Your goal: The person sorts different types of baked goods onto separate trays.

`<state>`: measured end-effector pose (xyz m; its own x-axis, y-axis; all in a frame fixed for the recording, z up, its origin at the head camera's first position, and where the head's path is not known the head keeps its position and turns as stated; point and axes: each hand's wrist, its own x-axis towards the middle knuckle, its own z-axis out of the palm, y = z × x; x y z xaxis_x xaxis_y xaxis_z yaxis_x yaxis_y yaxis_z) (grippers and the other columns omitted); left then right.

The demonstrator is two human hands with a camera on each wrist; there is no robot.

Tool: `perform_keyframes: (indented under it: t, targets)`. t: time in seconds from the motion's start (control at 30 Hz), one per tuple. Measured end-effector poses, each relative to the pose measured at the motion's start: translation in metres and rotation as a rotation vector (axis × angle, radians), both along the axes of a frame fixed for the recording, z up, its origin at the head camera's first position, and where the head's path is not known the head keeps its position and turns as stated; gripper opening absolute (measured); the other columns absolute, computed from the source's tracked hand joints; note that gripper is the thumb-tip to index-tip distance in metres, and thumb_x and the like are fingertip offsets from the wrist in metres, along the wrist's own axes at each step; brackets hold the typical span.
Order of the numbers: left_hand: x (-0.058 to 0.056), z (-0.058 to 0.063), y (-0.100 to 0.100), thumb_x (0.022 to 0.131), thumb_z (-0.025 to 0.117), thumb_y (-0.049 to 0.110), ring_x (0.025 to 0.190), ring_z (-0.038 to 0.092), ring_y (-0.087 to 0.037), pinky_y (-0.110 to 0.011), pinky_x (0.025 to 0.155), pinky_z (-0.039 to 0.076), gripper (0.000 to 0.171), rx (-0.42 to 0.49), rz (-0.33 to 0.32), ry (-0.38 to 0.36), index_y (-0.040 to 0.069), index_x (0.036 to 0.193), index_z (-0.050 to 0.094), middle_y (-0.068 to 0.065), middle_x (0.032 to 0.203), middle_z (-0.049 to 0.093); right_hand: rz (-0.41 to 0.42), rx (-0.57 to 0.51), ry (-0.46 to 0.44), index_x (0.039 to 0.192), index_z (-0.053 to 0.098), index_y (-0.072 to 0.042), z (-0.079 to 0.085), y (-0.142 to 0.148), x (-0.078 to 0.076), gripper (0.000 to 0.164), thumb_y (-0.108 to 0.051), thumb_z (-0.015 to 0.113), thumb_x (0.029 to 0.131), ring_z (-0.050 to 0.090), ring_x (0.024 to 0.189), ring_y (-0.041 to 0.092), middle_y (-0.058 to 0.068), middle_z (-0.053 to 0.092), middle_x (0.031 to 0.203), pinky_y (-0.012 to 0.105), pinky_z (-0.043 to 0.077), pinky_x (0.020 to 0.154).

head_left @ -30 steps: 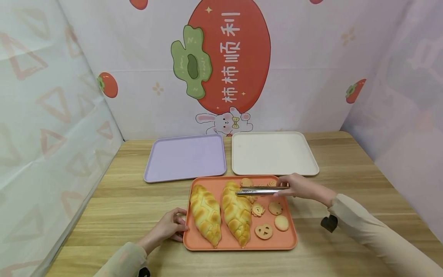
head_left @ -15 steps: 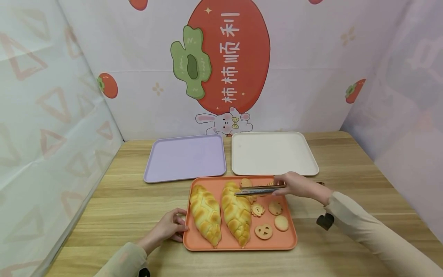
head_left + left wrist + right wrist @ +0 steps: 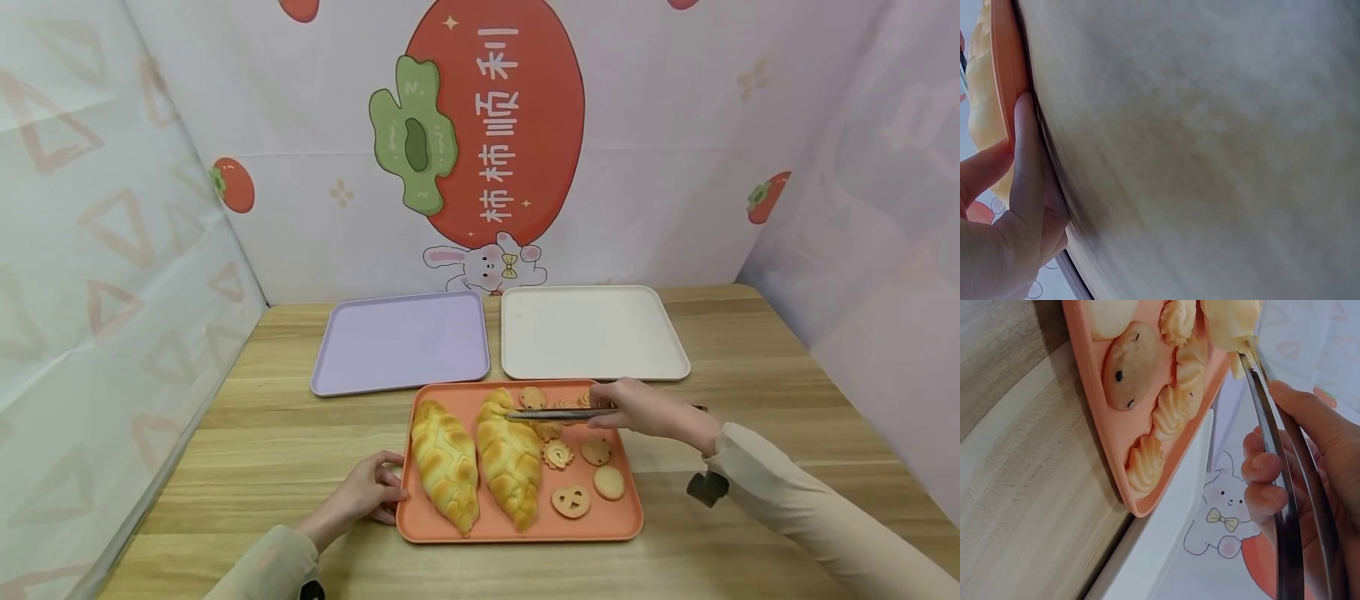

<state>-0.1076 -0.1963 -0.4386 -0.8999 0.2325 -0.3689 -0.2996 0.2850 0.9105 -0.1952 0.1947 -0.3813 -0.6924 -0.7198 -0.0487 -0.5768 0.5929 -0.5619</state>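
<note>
My left hand (image 3: 367, 490) holds the left rim of the orange tray (image 3: 585, 532), thumb and fingers right at its edge in the left wrist view. Metal tongs (image 3: 1286, 512) are in my right hand (image 3: 641, 406), fingers curled round their arms. The tong tips close on the upper end of the right braided bread loaf (image 3: 512, 462). A second braided loaf (image 3: 446, 462) lies to its left. Right of the loaves are several cookies, among them a pretzel-shaped cookie (image 3: 572, 502), a plain round cookie (image 3: 609, 482) and a spotted cookie (image 3: 1130, 365). The tongs and right hand partly cover the upper cookies.
Behind the orange tray lie a purple tray (image 3: 401, 343) at the left and a white tray (image 3: 592, 333) at the right. All three rest on a wooden table (image 3: 262, 433). A printed cloth backdrop (image 3: 637, 167) stands along the table's far edge.
The tongs have narrowed onto the right loaf, and that loaf has shifted slightly left and upward in the head view. The left hand and the tray have stayed put.
</note>
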Motion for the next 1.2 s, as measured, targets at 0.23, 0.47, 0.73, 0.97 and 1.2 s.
perform_keyframes:
  t: [0.23, 0.47, 0.73, 0.97, 1.2]
  targets:
    - [0.000, 0.001, 0.000, 0.076, 0.058, -0.009, 0.057, 0.056, -0.013, -0.032, 0.047, 0.053, 0.049, 0.005, -0.007, 0.009, -0.013, 0.118, 0.032, -0.008, 0.075, 0.049, 0.012, -0.080, 0.044, 0.077, 0.056, -0.014, 0.004, -0.001, -0.004, 0.011, -0.021, 0.060, 0.083, 0.036, 0.043, 0.000, -0.007, 0.051, 0.061, 0.020, 0.037, 0.038]
    - [0.000, 0.002, 0.000, 0.077, 0.058, -0.008, 0.057, 0.056, -0.013, -0.033, 0.047, 0.053, 0.049, 0.001, -0.005, 0.005, -0.013, 0.118, 0.033, -0.008, 0.076, 0.049, -0.015, -0.087, 0.117, 0.078, 0.055, -0.012, 0.010, -0.004, -0.010, 0.011, -0.020, 0.061, 0.083, 0.039, 0.046, 0.000, -0.006, 0.055, 0.063, 0.021, 0.038, 0.041]
    - [0.000, 0.002, -0.001, 0.077, 0.058, -0.007, 0.056, 0.057, -0.015, -0.034, 0.047, 0.053, 0.048, -0.005, -0.025, 0.006, -0.011, 0.118, 0.034, -0.009, 0.073, 0.053, -0.065, -0.100, 0.160, 0.081, 0.057, -0.010, 0.015, -0.010, -0.024, 0.016, -0.025, 0.060, 0.083, 0.042, 0.050, 0.003, -0.006, 0.054, 0.066, 0.021, 0.040, 0.044]
    - [0.000, 0.001, -0.001, 0.076, 0.058, -0.009, 0.054, 0.057, -0.014, -0.034, 0.047, 0.053, 0.046, 0.003, -0.016, -0.004, -0.011, 0.116, 0.035, -0.009, 0.072, 0.052, -0.116, -0.135, 0.219, 0.078, 0.057, -0.008, 0.021, -0.022, -0.039, 0.015, -0.021, 0.063, 0.081, 0.039, 0.051, 0.005, -0.005, 0.052, 0.062, 0.021, 0.037, 0.045]
    - [0.001, 0.001, -0.001, 0.077, 0.058, -0.008, 0.055, 0.058, -0.015, -0.034, 0.047, 0.053, 0.045, 0.000, -0.028, 0.004, -0.011, 0.116, 0.035, -0.010, 0.073, 0.054, -0.166, -0.140, 0.157, 0.079, 0.056, -0.007, 0.023, -0.032, -0.055, 0.016, -0.021, 0.061, 0.083, 0.041, 0.044, 0.008, -0.001, 0.055, 0.063, 0.023, 0.039, 0.042]
